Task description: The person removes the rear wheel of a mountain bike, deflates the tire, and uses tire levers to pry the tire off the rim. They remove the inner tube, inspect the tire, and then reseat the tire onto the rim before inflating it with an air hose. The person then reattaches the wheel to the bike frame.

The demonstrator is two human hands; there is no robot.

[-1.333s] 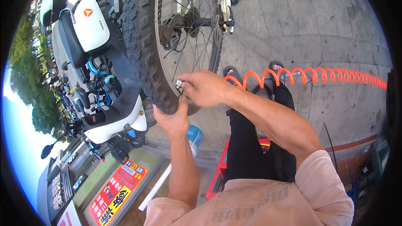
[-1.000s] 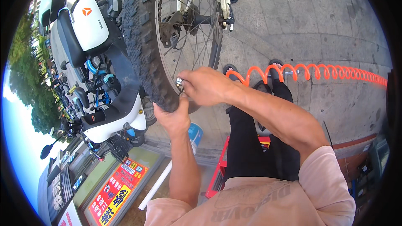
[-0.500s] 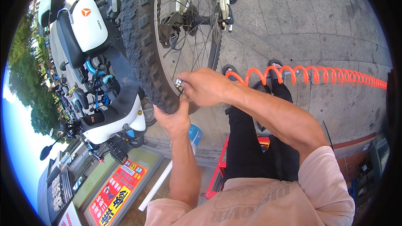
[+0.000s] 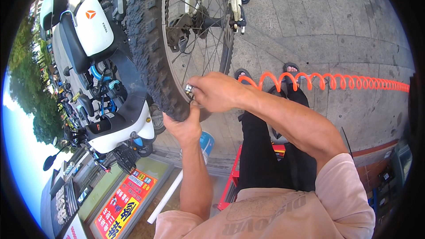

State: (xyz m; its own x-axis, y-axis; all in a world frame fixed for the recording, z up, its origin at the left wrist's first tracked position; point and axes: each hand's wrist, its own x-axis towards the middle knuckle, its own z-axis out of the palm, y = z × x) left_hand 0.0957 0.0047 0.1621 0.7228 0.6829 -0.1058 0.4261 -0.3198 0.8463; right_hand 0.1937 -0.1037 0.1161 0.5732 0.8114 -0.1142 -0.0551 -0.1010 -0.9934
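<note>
A bicycle wheel with a knobby black tyre (image 4: 148, 40) stands before me, its rim and spokes turned toward the right. My left hand (image 4: 183, 126) is closed round the bottom of the tyre, its thumb up at the rim. Just above that thumb, my right hand (image 4: 216, 90) is closed on a small silver metal air chuck (image 4: 189, 88) by the rim. The valve is hidden by my fingers. An orange coiled air hose (image 4: 318, 79) stretches to the right from behind my right hand; where it joins the chuck is hidden.
A white and black electric scooter (image 4: 95, 31) stands close on the left. Below are a blue and white bucket (image 4: 206, 144), a white pipe (image 4: 166, 197), a red metal stand (image 4: 231, 181) and a red and yellow sign (image 4: 124, 203). Grey paving (image 4: 318, 22) spreads to the right.
Both hands keep their places at the wheel and the chuck. The view has shifted very slightly; otherwise the scene looks the same.
</note>
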